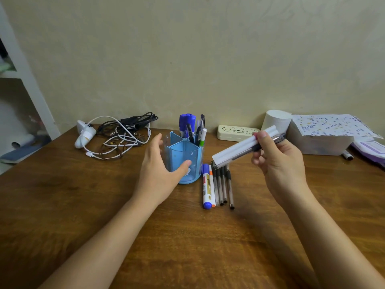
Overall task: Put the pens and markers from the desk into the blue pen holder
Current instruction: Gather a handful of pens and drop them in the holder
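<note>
- The right hand (279, 161) was raised above the desk (187, 236), fingers closed around a bundle of pens (245, 146): two white barrels and at least one dark one, tilted with the lower end toward the holder.
- The left hand (162, 172) was spread, thumb against the front wall of the blue pen holder (185, 155) and fingers curved round its left side.
- The holder stood upright near the desk's middle. Its front and left compartments looked empty; the rear one held a large blue marker (187, 122), several dark pens and one white pen with a green band.
- Just right of the holder's base lay a row on the desk: one blue-capped whiteboard marker (206, 187), one slim orange-tipped marker (212, 186) and about four black pens (224, 184), side by side.
- Behind, near the wall: a tangle of black and white cables (123, 135) with a white charger (84, 134) to the left; a cream case (236, 132), a white roll (278, 119) and a white box (320, 140) to the right.
- One dark marker (348, 155) lay at the box's front right corner.
- The near desk between the forearms was open; the left desk edge ran beside a white shelf (27, 80).
</note>
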